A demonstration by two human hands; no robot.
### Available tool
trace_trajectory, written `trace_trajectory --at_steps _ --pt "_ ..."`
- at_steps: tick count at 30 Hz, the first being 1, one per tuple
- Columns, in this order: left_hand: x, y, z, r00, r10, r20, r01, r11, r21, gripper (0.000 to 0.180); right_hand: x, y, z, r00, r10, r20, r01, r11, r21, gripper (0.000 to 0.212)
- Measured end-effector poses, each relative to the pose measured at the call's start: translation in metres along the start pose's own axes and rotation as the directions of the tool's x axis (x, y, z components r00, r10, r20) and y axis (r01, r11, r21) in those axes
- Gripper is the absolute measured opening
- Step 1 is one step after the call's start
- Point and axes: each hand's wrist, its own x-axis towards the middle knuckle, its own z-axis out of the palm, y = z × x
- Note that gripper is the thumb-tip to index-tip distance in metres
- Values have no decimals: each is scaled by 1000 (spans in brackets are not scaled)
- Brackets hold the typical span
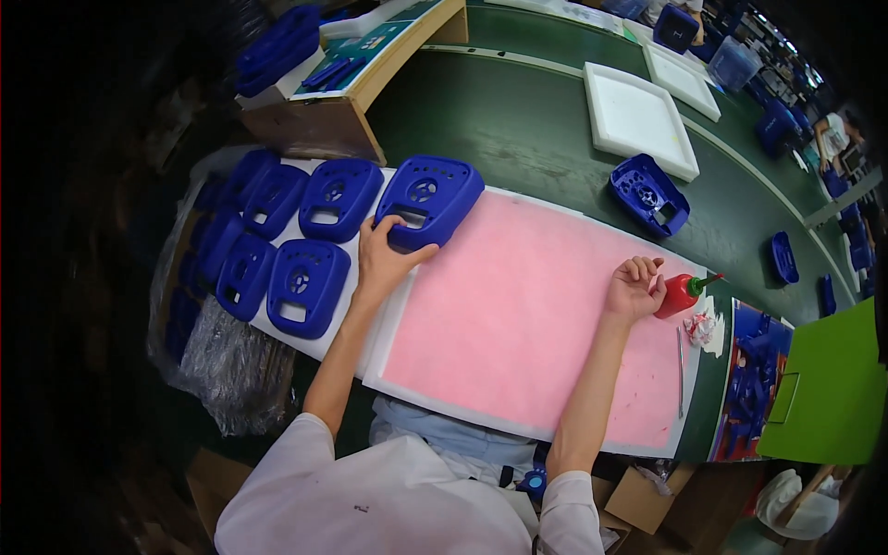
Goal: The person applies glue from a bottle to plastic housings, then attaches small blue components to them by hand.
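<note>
By pink sheeting (499, 314), left hand (382, 259) pinches a blue cover (448, 196), long axis running away, window end (435, 225) nearest; right hand (634, 290) half-curled.

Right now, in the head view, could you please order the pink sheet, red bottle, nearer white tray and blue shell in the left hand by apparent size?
1. Pink sheet
2. Nearer white tray and blue shell in the left hand: too alike to rank
3. Red bottle
</note>
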Motion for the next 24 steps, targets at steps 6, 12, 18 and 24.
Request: trace_trajectory --at_steps 6,12,18,24 --pt "-14 5 -19 969 190 158 -91 869 -486 59 -1 1 -2 1000 -20 -6 19 998 -63 23" --pt "-33 13 -11 876 468 116 -299 716 -631 65 1 2 -3 1000 -13 21 15 995 -99 22" --pt "-50 34 21 802 591 83 -384 617 -687 69 1 6 -3 1000 5 -11 -6 994 -108 21" --pt "-60 52 28 819 520 244 -141 594 -792 68 -3 11 10 996 50 77 -26 957 -289 29"
